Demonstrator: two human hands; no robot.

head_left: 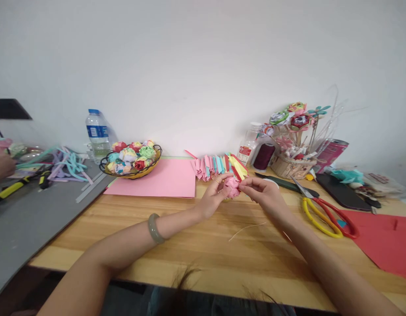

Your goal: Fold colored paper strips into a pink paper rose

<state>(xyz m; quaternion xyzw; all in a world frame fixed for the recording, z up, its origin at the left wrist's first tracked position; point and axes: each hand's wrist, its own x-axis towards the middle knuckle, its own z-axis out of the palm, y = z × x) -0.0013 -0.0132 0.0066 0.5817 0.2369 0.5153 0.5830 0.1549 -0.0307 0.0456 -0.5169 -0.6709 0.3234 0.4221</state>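
Between my two hands, above the wooden table [176, 245], is a pink paper flower [233, 188]. My left hand [215, 195] grips it from the left, thumb and fingers closed on its side. On the right, the fingertips of my right hand [260, 191] pinch the flower's edge. Just behind the hands lies a row of folded paper strips [209, 166] in pink, blue, red and yellow. A thin pale string [247, 229] rests on the table in front of my right hand.
Pink paper sheets [156, 182] lie under a basket of paper flowers [133, 169] at left. Scissors [321, 210], a black phone [341, 193] and red paper [383, 241] are at right. Behind stand a thread spool [264, 156] and flower pot [293, 166]. Another person's hand [1, 166] shows far left.
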